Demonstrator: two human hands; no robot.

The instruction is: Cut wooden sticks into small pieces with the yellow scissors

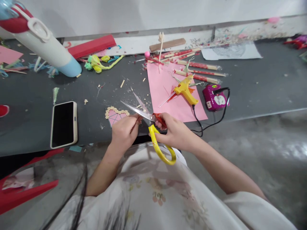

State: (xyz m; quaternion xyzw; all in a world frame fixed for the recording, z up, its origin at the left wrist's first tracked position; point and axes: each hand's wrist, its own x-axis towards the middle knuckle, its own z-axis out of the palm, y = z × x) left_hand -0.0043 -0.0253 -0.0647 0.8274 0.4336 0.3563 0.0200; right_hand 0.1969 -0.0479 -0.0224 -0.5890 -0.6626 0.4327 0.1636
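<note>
A pair of yellow-handled scissors [155, 141] is held in my right hand [176, 131], its blades parted and pointing up and left. Some red material shows at the fingers of that hand, beside the scissors' pivot. My left hand [126, 129] is closed with the fingertips pinched near the lower blade; what lies between them is too small to make out. Just behind my left hand, a pink heart [114, 117] edged with small beige pieces rests on the grey table [96, 92].
A yellow glue gun [185, 90] lies on pink paper [157, 83], its cord trailing beside a purple power block [215, 98]. Wrapped sticks [201, 65] lie behind. At left are a phone [63, 125] and a tall bottle [50, 48]. The table's front edge is close to my body.
</note>
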